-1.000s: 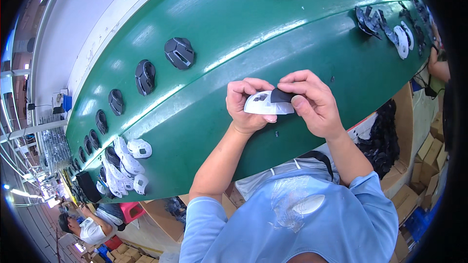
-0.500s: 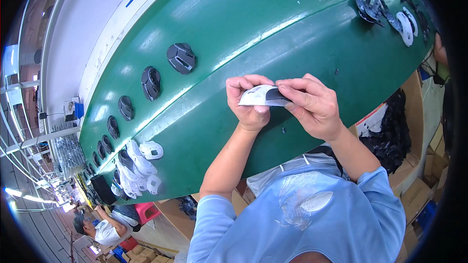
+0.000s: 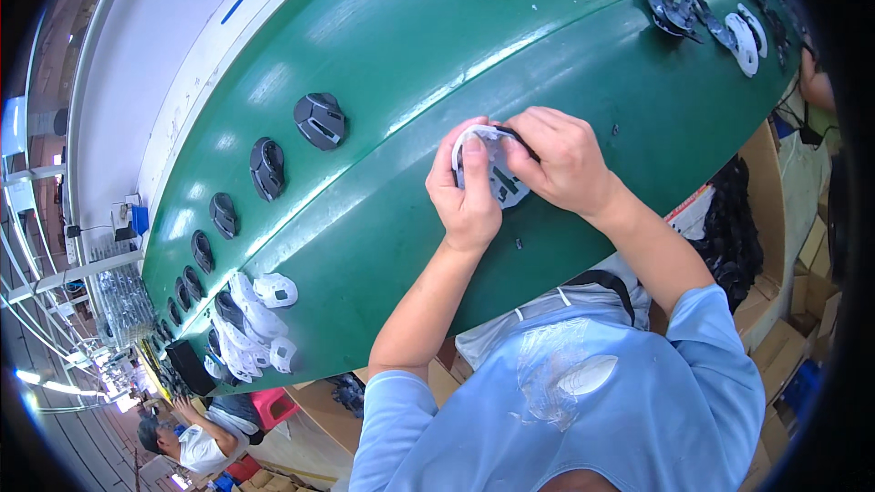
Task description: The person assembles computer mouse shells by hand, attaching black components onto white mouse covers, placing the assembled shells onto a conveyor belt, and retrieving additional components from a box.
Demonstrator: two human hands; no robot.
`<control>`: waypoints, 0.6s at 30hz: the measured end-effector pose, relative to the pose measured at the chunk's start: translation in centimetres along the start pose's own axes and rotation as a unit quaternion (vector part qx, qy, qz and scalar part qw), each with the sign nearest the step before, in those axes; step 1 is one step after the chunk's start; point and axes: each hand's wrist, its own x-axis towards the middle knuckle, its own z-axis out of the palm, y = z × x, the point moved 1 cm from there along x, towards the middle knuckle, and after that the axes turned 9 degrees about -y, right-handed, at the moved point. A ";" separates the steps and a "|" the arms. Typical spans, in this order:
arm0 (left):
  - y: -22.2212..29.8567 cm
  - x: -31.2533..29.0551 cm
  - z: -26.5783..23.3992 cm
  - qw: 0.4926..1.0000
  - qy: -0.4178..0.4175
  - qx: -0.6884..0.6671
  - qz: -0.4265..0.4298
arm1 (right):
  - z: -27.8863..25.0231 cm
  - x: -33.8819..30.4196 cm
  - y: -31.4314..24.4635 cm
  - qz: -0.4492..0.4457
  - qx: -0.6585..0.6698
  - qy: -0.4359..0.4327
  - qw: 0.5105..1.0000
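Note:
Between my two hands I hold a white mouse shell [image 3: 508, 187] with a black part along its upper right edge. Its hollow underside with cut-outs shows toward me. My left hand [image 3: 467, 191] grips the shell's left side, thumb pressed over the rim. My right hand [image 3: 562, 161] is closed on the black part [image 3: 518, 139] at the right, fingers bent over it. Both hands are above the green table [image 3: 401, 246]; their far fingertips are partly hidden by the shell.
A row of dark mouse shells [image 3: 320, 121] runs along the left. White shells [image 3: 251, 314] are heaped at the near left. Black and white pieces [image 3: 673, 11] lie at the far right. A box of black parts [image 3: 732, 228] stands lower right. A person [image 3: 196, 442] is at lower left.
My hands have tipped the shell from a side-on pose so its hollow inside shows. My left thumb has moved up onto the rim, and the whole view has shifted slightly.

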 end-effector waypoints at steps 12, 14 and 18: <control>-2.8 1.3 -1.4 0.988 0.153 0.027 -0.013 | 3.2 -1.0 1.4 0.024 -0.004 0.004 1.000; -2.0 1.4 -1.4 0.984 0.173 0.000 -0.037 | 4.1 -0.6 1.5 0.004 -0.010 -0.027 1.000; -1.5 1.6 -2.2 0.985 0.172 0.006 -0.015 | 4.8 -0.3 1.5 -0.002 0.018 0.025 1.000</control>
